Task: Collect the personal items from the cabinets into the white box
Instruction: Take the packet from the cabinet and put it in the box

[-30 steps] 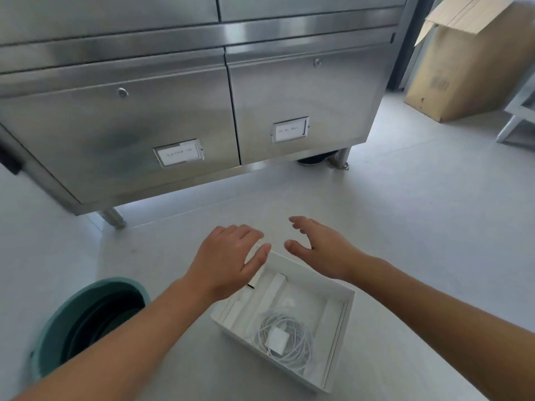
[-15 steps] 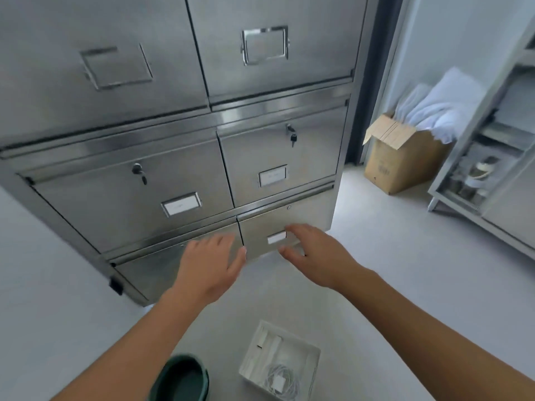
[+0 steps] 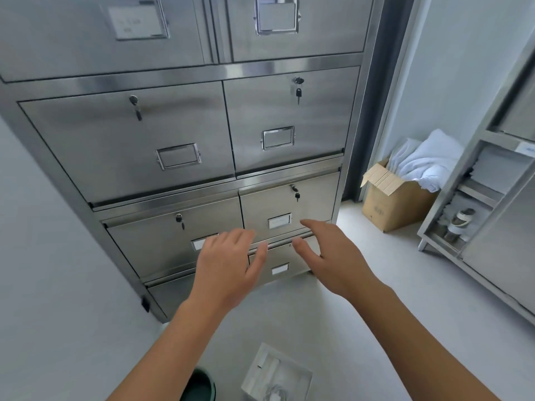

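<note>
A tall stainless steel cabinet [image 3: 185, 134] with several closed compartment doors fills the view ahead; keys hang in several locks. The white box [image 3: 301, 374] stands on the floor at the bottom edge, with a white cable and small white items inside. My left hand [image 3: 225, 267] and my right hand [image 3: 327, 256] are raised side by side in front of the lower doors, fingers spread and relaxed, holding nothing and touching nothing that I can tell.
A green bucket [image 3: 199, 386] sits on the floor left of the white box. A cardboard carton [image 3: 388, 204] stuffed with white cloth stands by the right wall. A steel shelf unit [image 3: 474, 215] holding jars lines the right side.
My view has risen from the box on the floor to the upper cabinet doors. Both empty hands have lifted away from the box and now hover before the lower doors.
</note>
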Demonstrator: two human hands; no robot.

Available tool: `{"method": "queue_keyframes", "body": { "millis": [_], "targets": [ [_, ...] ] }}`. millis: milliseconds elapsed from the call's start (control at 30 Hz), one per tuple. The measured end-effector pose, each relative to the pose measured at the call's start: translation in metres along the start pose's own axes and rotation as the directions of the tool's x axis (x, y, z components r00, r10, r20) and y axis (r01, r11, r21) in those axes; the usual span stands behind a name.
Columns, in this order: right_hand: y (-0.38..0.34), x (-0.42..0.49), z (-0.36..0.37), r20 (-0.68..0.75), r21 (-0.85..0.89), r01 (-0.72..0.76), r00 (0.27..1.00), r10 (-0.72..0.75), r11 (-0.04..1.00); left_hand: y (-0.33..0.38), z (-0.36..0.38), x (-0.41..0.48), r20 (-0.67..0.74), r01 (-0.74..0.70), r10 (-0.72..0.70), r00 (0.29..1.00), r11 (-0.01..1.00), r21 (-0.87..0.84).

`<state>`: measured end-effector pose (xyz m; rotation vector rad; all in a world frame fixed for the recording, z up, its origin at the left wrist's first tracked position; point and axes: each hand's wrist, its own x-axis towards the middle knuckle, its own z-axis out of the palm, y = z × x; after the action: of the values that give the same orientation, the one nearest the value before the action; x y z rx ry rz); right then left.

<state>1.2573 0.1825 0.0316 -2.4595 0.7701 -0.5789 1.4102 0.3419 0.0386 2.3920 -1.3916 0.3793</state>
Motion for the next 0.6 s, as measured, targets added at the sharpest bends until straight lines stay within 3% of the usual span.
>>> {"method": "queue_keyframes", "body": {
  "millis": [400,600],
  "targets": [
    [0.0,-0.04,-0.035,-0.067,-0.01,0.016,0.998,-0.016,1.0,0.04,-0.035,-0.021,-0.04,-0.053,0.055,0.998,0.997,0.061],
    [0.021,-0.064,-0.063,-0.159,-0.018,-0.085,0.984,0.081,0.996,0.078,-0.032,-0.003,-0.035,-0.187,0.186,0.982,0.982,-0.028]
  ]
}}
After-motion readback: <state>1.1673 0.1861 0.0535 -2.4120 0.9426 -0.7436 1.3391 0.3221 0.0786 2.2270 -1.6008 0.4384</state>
